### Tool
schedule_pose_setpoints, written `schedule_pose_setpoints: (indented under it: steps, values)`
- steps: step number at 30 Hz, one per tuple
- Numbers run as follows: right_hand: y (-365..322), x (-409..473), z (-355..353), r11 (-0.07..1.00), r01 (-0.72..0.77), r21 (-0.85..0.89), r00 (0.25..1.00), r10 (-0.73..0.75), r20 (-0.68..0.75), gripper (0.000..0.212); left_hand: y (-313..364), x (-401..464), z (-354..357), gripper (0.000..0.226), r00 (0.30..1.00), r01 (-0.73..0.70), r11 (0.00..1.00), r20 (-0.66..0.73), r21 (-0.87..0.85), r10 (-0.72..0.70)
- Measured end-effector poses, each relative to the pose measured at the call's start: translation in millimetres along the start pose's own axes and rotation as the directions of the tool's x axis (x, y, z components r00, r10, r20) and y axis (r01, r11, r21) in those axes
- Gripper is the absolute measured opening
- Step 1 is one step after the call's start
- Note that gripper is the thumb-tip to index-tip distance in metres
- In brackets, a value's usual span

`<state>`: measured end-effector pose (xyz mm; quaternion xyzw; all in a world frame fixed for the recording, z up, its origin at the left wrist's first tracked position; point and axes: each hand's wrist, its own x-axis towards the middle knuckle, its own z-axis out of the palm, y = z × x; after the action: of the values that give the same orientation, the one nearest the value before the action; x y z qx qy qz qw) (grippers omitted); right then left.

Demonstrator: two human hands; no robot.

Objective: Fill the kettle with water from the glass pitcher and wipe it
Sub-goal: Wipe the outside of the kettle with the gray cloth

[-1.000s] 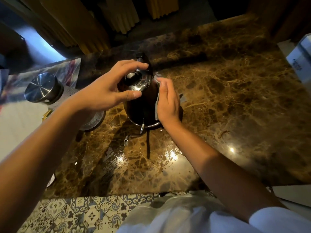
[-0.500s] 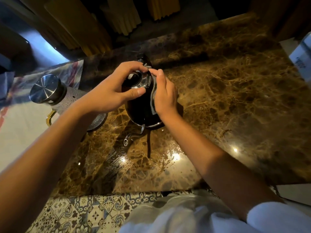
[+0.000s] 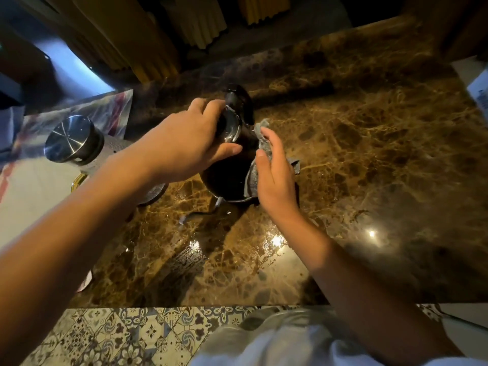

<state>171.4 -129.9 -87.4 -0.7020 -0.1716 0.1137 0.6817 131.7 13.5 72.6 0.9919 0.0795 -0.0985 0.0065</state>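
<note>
near the far edge of the brown marble tabletop (image 3: 369, 159) stands the dark kettle (image 3: 224, 178), upright, a little left of the middle. the left hand (image 3: 184, 146) lies over the top of the kettle, its fingers (image 3: 211, 107) curled around the shiny lid (image 3: 231, 128) and the thumb pressing on the near side, so it is grasping the kettle at the top. the right hand (image 3: 274, 175) is at the right side of the kettle, with fingers nearly straight, pressing a grey cloth (image 3: 253, 175) flat against the kettle wall. the thin spout (image 3: 200, 215) points toward the near edge. just beside the kettle, at the left edge of the tabletop, stands a container with a steel lid (image 3: 72, 138), partly hidden behind the left forearm.
</note>
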Motion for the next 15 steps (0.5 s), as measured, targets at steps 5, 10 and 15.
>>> schedule_pose_setpoints:
  steps: [5, 10, 15]
  values:
    - [-26, -7, 11, 0.990, 0.139, 0.021, 0.990, -0.139, 0.023, 0.049, -21, -2, -5, 0.079, 0.974, -0.158, 0.863, 0.070, -0.480, 0.217]
    - [-9, -7, 6, 0.981, 0.179, -0.080, 0.983, -0.175, 0.056, 0.051, -26, 3, 1, 0.073, 0.974, -0.145, 0.843, 0.076, -0.518, 0.214]
    - [15, -6, -8, 0.997, 0.012, -0.071, 0.999, -0.009, 0.035, 0.049, -26, 2, 1, 0.072, 0.976, -0.118, 0.834, 0.090, -0.538, 0.196]
